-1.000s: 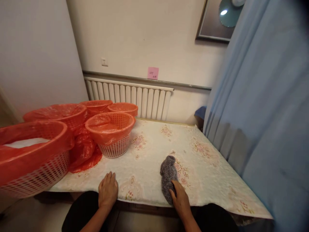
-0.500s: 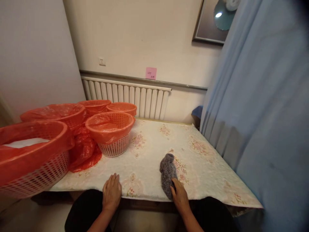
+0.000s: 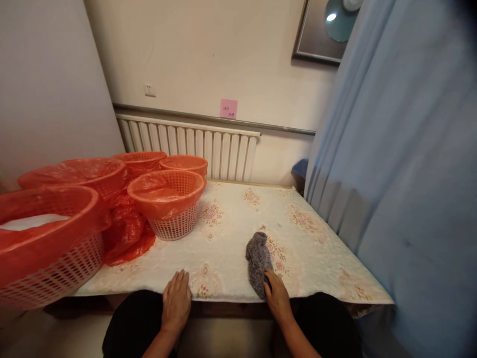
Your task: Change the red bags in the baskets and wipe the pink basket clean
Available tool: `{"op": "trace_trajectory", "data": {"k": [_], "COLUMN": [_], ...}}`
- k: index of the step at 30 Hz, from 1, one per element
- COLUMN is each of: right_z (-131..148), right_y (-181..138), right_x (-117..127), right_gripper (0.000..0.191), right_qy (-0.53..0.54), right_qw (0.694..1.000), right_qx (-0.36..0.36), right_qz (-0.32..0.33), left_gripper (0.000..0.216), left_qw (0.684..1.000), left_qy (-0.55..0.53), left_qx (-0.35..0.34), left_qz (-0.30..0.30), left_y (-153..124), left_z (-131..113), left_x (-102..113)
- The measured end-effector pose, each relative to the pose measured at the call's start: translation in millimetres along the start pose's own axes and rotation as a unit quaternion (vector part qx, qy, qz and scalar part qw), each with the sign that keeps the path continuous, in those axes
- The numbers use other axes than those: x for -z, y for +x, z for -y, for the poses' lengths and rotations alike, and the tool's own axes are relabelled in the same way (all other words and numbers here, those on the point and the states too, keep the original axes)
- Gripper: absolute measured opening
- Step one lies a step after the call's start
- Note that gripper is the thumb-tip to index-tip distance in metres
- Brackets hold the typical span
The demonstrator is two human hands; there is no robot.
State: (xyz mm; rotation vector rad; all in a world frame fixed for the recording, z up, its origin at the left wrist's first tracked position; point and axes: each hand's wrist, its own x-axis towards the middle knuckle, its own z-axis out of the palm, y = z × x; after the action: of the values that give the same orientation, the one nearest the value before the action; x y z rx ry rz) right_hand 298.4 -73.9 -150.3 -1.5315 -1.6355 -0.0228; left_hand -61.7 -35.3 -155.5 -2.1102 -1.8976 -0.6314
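On floral cover (image 3: 231,214) edge, left hand (image 3: 176,301) flat; right hand (image 3: 277,294) on grey cloth (image 3: 258,261), grip unclear; space beyond.

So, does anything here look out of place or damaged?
Nothing looks plainly damaged. One untidy spot: red plastic bunched on the table between the baskets, odd because elsewhere it's draped over them. The grey cloth at the right hand only looks rumpled.

Room type: home interior

Furnishings indicate a home room. The radiator (image 3: 190,141) is the reference. A wall socket (image 3: 149,90) sits above it; a framed picture (image 3: 313,37), above right; a curtain (image 3: 402,174), right; a flowered cloth (image 3: 231,214), in front.
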Motion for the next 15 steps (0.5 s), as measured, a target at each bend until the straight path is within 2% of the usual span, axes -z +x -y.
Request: {"op": "trace_trajectory", "data": {"k": [15], "right_z": [3.6], "right_y": [0.0], "right_x": [2.4], "right_gripper": [0.032], "right_qy": [0.016], "right_qw": [1.000], "right_qx": [-0.013], "right_qz": [0.000], "left_gripper": [0.045], "left_qw": [0.999], "left_qy": [-0.034], "left_qx": [0.011], "left_qz": [-0.001], "left_y": [0.5], "left_z": [-1.3], "left_x": [-0.6]}}
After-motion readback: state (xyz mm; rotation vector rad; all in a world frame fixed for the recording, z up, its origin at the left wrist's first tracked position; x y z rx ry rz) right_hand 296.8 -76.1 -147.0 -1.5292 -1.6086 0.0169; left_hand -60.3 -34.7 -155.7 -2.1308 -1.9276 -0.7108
